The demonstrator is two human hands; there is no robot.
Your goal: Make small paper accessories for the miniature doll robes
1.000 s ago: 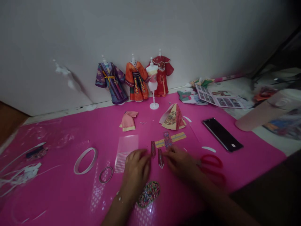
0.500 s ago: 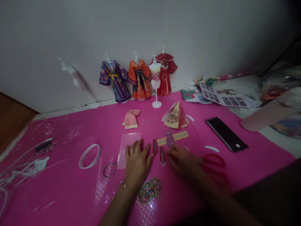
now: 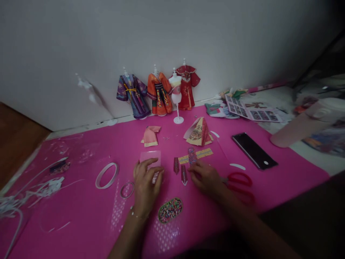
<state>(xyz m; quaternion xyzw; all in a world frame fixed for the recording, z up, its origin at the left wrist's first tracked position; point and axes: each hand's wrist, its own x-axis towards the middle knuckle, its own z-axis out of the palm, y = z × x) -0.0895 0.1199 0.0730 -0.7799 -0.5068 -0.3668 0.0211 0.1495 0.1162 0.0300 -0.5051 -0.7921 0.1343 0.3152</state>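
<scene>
left hand (image 3: 145, 181) lies flat, fingers loosely spread, on the clear dotted sheet (image 3: 150, 158), holding nothing; the sheet's long axis runs away from the person. right hand (image 3: 206, 177) rests by two dark pointed strips (image 3: 184, 175) to its left, grip unclear. strips are stiff, narrow, upright on the glossy pink mat (image 3: 81, 208), between both hands, nearer the right. oval bead tray (image 3: 170, 210) is near the left wrist; red scissors (image 3: 239, 180) are right.
</scene>
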